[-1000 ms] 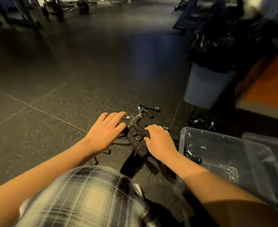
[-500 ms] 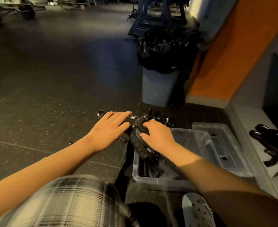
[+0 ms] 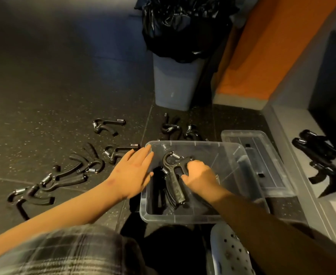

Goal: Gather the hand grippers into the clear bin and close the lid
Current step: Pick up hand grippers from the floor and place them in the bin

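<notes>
The clear bin (image 3: pixel 240 195) sits open on the dark floor in front of me. Inside it my right hand (image 3: pixel 199 175) grips a black hand gripper (image 3: pixel 174 171) by one handle, with more grippers lying beneath it at the bin's left side. My left hand (image 3: pixel 134 173) is flat with fingers apart over the bin's left rim, holding nothing. Several black hand grippers lie on the floor to the left (image 3: pixel 64 175) and two more sit beyond the bin (image 3: pixel 171 127). The clear lid (image 3: pixel 262 161) lies to the right of the bin.
A grey trash can (image 3: pixel 175 84) with a black bag stands behind the bin. An orange wall panel (image 3: pixel 262 56) rises at the right. More black grippers (image 3: pixel 319 157) rest on a grey ledge at far right. A white perforated clog (image 3: pixel 230 253) is by my knee.
Both hands carried a bundle of grippers from the floor rightward into the bin. The left hand has let go and opened; the right hand still holds one gripper inside.
</notes>
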